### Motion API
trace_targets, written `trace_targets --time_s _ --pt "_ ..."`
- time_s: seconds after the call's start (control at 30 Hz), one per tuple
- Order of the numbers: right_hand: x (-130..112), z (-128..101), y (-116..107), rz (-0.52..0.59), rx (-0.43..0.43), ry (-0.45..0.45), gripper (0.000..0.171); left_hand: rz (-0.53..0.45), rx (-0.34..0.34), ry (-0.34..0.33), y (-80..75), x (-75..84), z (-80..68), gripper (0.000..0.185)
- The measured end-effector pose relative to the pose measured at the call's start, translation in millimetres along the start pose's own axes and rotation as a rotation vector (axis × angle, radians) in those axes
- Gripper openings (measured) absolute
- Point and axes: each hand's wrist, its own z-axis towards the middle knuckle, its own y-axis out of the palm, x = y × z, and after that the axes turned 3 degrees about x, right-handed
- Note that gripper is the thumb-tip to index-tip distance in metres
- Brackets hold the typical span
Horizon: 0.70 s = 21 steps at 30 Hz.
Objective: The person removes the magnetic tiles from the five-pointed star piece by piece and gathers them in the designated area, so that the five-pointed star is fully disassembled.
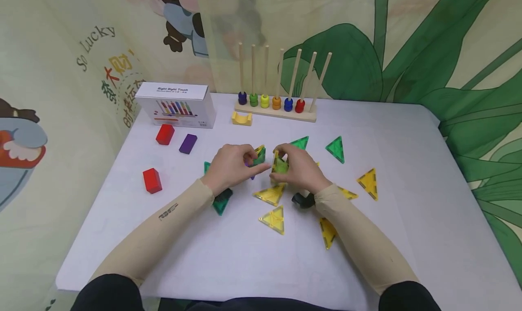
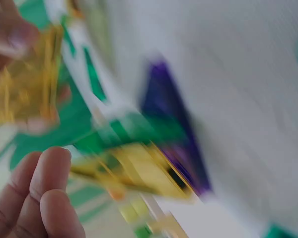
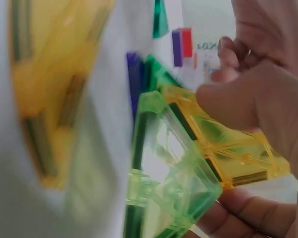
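My right hand [image 1: 299, 167] pinches a yellow magnetic tile [image 3: 238, 163] between thumb and fingers; a light green triangular tile [image 3: 171, 173] meets its edge. Left of it, my left hand [image 1: 231, 165] has its thumb stretched out and the other fingers loosely bent. Those fingertips [image 2: 57, 168] are right at a small upright group of tiles: a green tile [image 2: 134, 131] and a yellow tile [image 2: 134, 171] beside a purple triangle [image 2: 164, 106]. The left wrist view is blurred. Below the hands lie yellow triangles [image 1: 272, 219] on the white tabletop.
More green triangles [image 1: 336, 149] and yellow triangles [image 1: 369, 183] lie to the right. Red blocks [image 1: 152, 180] and a purple block [image 1: 188, 144] sit at left. Behind stand a white box [image 1: 183, 116], a yellow arch block [image 1: 242, 119] and a wooden peg rack [image 1: 281, 114] with coloured beads.
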Motion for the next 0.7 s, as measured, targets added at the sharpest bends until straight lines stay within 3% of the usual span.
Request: trace_targets --time_s 0.13,0.23,0.37,0.53,0.7 --pt "-14 -11 0 -0.001 0.072 -0.086 0.068 -0.124 -0.041 0.054 0.3 11.4 -7.1 0.053" --pt "-23 -18 2 0.021 0.110 -0.118 0.063 -0.215 -0.050 0.035 -0.1 15.0 -11.7 0.037" --pt "-25 -22 3 0.112 0.142 -0.122 0.045 -0.285 -0.041 0.008 -1.7 13.4 -16.6 0.027" --pt "-17 -22 2 0.192 0.047 -0.085 0.030 -0.294 -0.072 0.008 -4.3 10.4 -22.5 0.029" --pt "-8 -20 -2 0.202 -0.056 -0.107 0.015 -0.315 -0.043 0.039 -10.8 7.1 -28.7 0.022"
